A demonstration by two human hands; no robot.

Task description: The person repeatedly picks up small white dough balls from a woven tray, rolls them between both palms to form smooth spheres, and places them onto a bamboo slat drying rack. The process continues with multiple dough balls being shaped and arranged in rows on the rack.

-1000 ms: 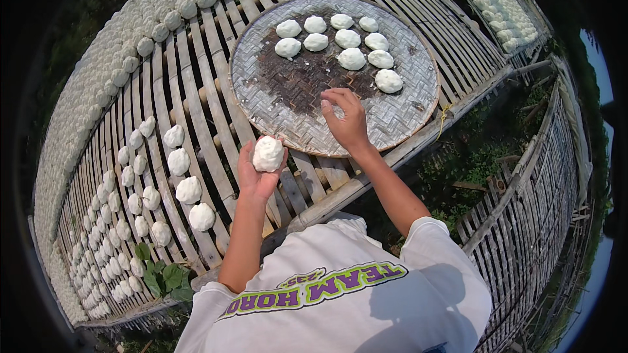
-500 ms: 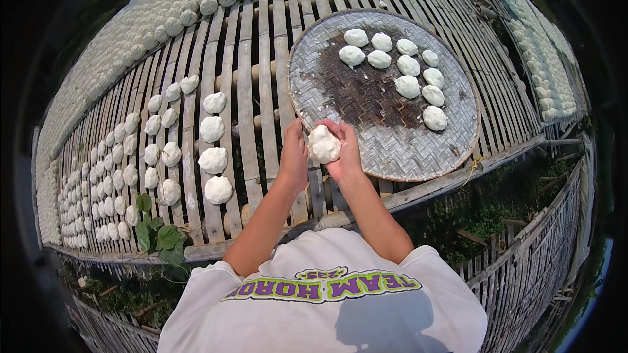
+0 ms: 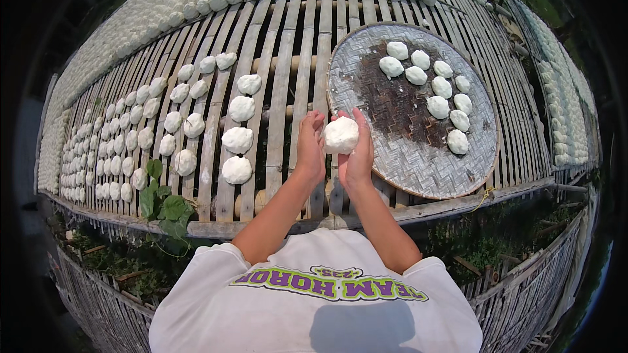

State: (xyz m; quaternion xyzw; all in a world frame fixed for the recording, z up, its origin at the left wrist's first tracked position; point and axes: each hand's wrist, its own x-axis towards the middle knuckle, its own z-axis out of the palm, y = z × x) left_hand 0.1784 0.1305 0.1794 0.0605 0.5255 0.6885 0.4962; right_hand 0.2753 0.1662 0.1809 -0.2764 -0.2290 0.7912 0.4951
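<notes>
- A slatted bamboo drying rack (image 3: 288, 78) fills most of the frame, its long strips bending with the lens from the lower edge up to the top.
- Dense ranks of small white lumps (image 3: 163, 6) crowd the upper left and top of the rack, and more run in a band down the far right edge (image 3: 556, 91).
- A round woven bamboo tray (image 3: 418, 163) lies on the rack at right of centre, its middle stained dark brown.
- A person in a white shirt (image 3: 314, 301) with purple and green lettering occupies the bottom centre, both bare forearms reaching up into the middle of the frame.
- Nine white lumps (image 3: 435, 88) sit in a curving double row on the tray's upper right part, well apart from the hands.
- A column of four larger white lumps (image 3: 237, 138) lies on the slats left of centre, just left of the left forearm, with shorter rows further left.
- A green leafy plant (image 3: 163, 206) pokes up through the rack at lower left.
- The left hand (image 3: 311, 147) is raised at centre frame, fingers upright and cupped against the left side of the lump.
- The right hand (image 3: 356, 153) mirrors it, palm and curled fingers pressed to the lump's right and underside.
- The white dough lump (image 3: 340, 136), rounded and rough-surfaced, is clasped between the two hands, held above the slats just beside the tray's left rim.
</notes>
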